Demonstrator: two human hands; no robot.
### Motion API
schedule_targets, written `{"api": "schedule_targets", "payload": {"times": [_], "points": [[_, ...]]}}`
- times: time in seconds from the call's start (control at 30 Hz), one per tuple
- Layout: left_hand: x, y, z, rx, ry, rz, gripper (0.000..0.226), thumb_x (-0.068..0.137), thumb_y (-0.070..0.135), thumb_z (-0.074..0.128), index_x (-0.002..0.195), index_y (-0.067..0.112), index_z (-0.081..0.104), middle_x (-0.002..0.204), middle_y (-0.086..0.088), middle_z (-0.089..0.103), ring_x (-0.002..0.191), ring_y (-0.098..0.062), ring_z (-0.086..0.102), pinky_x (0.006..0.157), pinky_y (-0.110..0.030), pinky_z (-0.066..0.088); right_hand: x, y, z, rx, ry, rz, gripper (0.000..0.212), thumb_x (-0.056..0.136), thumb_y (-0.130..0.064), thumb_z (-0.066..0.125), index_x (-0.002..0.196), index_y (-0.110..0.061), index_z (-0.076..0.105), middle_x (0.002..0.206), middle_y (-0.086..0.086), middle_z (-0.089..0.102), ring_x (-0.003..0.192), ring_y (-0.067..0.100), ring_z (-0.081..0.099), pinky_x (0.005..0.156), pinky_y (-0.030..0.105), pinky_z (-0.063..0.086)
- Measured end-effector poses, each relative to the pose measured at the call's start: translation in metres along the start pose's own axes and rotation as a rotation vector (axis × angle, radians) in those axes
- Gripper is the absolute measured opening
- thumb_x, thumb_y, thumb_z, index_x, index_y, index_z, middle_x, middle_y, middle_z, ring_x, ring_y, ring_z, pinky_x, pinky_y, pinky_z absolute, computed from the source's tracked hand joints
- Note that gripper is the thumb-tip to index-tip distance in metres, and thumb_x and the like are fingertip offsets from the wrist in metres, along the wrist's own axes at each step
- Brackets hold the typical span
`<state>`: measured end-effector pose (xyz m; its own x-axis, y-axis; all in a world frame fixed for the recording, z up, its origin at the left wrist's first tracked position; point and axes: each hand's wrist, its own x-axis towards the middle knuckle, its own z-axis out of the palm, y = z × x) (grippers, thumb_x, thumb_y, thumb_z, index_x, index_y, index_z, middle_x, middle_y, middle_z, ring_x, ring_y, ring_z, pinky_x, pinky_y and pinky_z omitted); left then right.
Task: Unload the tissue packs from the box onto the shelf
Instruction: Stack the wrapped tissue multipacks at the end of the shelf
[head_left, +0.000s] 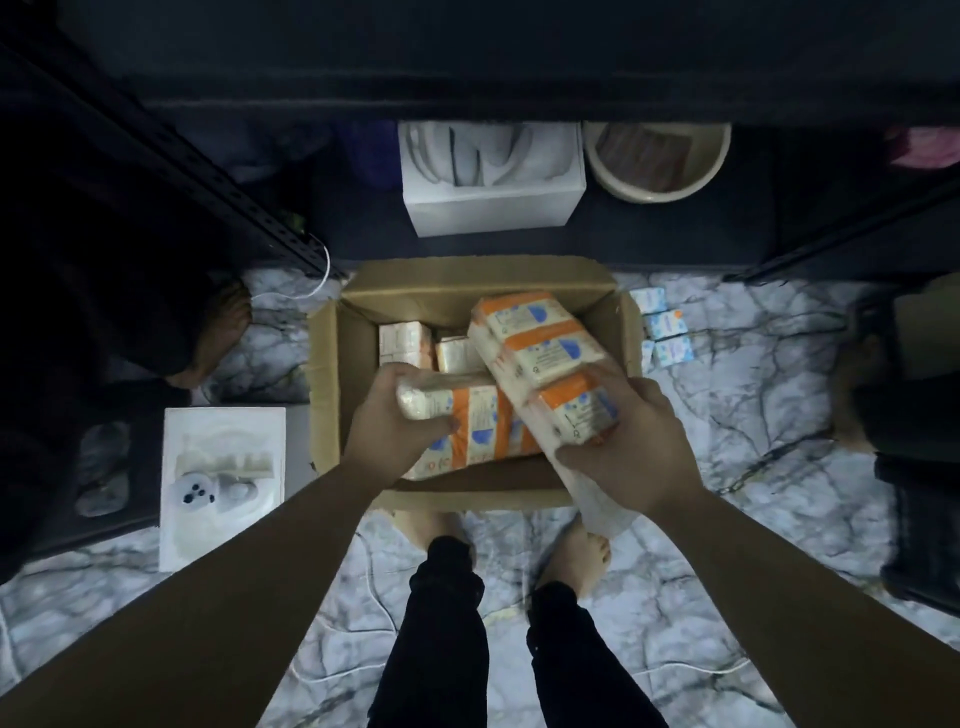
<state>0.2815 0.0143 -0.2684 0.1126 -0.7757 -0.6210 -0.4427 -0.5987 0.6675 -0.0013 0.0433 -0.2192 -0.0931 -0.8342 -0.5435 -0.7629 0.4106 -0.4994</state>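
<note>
An open cardboard box (324, 374) stands on the floor in front of my feet. Inside it are orange-and-white tissue packs (408, 343). My left hand (395, 415) grips the end of one multi-pack (478, 426) that lies low in the box. My right hand (639, 441) holds a second multi-pack (540, 348) by its near end, tilted up above the box's right side. The dark shelf (467, 57) runs across the top of the view, right behind the box.
A white foam box (493, 208) and a beige basin (657, 156) sit on the lowest shelf level. Small blue-and-white packs (665, 327) lie on the marble-pattern floor at right. A white tray (223, 478) lies at left, dark crates to either side. Another person's bare foot (218, 332) stands at left.
</note>
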Motion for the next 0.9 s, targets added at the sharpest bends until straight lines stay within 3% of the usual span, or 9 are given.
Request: {"api": "schedule_targets", "payload": {"times": [0.13,0.23,0.33,0.47,0.57,0.63,0.73,0.9], "points": [[-0.044,0.054,-0.056,-0.031,0.044,0.046,0.058,0.067,0.014,0.095,0.107,0.030,0.056,0.105,0.012,0.072,0.094,0.000,0.070,0.079,-0.034,0.062,-0.036,-0.029,-0.042,0.086,0.026,-0.076,0.100,0.064,-0.041,0.089,0.152,-0.047,0.041,0.128,-0.012,0.042,0.125,0.019,0.051,0.101,0.039,0.050],[-0.087,0.106,-0.101,-0.032,0.052,0.105,0.059,0.064,0.019,0.096,0.103,0.041,0.057,0.107,0.009,0.074,0.098,-0.011,0.074,0.082,-0.047,0.063,-0.069,-0.062,-0.086,0.129,0.047,-0.144,0.101,0.061,-0.045,0.086,0.152,-0.046,0.041,0.132,-0.016,0.039,0.127,0.010,0.047,0.101,0.027,0.043],[-0.137,0.163,-0.143,-0.028,0.095,0.181,0.063,0.061,0.021,0.097,0.102,0.046,0.056,0.107,0.011,0.073,0.099,-0.012,0.073,0.082,-0.047,0.063,-0.105,-0.097,-0.137,0.149,0.080,-0.232,0.101,0.064,-0.038,0.090,0.151,-0.048,0.041,0.135,-0.019,0.039,0.128,0.005,0.045,0.099,0.020,0.039],[-0.208,0.231,-0.190,-0.114,0.132,0.289,0.065,0.065,0.006,0.097,0.112,0.030,0.058,0.102,0.008,0.076,0.092,-0.012,0.077,0.073,-0.041,0.066,-0.153,-0.138,-0.206,0.191,0.159,-0.368,0.098,0.060,-0.048,0.085,0.148,-0.052,0.042,0.131,-0.030,0.039,0.124,-0.009,0.044,0.094,0.014,0.040],[-0.253,0.271,-0.218,-0.184,0.157,0.372,0.066,0.065,-0.001,0.095,0.114,0.023,0.059,0.106,-0.002,0.077,0.094,-0.021,0.078,0.072,-0.045,0.066,-0.183,-0.161,-0.249,0.230,0.250,-0.450,0.099,0.061,-0.035,0.094,0.140,-0.061,0.040,0.132,-0.043,0.033,0.122,-0.016,0.044,0.092,0.015,0.044],[-0.279,0.296,-0.231,-0.208,0.181,0.431,0.066,0.065,-0.003,0.094,0.116,0.021,0.058,0.105,-0.005,0.077,0.093,-0.022,0.078,0.071,-0.044,0.066,-0.198,-0.171,-0.274,0.267,0.298,-0.496,0.101,0.061,-0.028,0.095,0.142,-0.057,0.042,0.132,-0.041,0.035,0.123,-0.011,0.047,0.094,0.020,0.046],[-0.310,0.328,-0.243,-0.256,0.220,0.524,0.067,0.066,-0.006,0.091,0.119,0.016,0.057,0.104,-0.005,0.077,0.093,-0.022,0.078,0.067,-0.035,0.064,-0.214,-0.185,-0.309,0.287,0.375,-0.582,0.100,0.061,-0.025,0.097,0.145,-0.049,0.047,0.133,-0.024,0.042,0.123,-0.003,0.052,0.093,0.023,0.048],[-0.348,0.372,-0.251,-0.291,0.280,0.629,0.068,0.068,-0.001,0.090,0.122,0.021,0.055,0.107,-0.001,0.078,0.094,-0.021,0.079,0.068,-0.034,0.065,-0.234,-0.206,-0.360,0.326,0.470,-0.676,0.098,0.063,-0.029,0.095,0.148,-0.043,0.047,0.137,-0.018,0.041,0.121,-0.012,0.049,0.085,0.006,0.042]]}}
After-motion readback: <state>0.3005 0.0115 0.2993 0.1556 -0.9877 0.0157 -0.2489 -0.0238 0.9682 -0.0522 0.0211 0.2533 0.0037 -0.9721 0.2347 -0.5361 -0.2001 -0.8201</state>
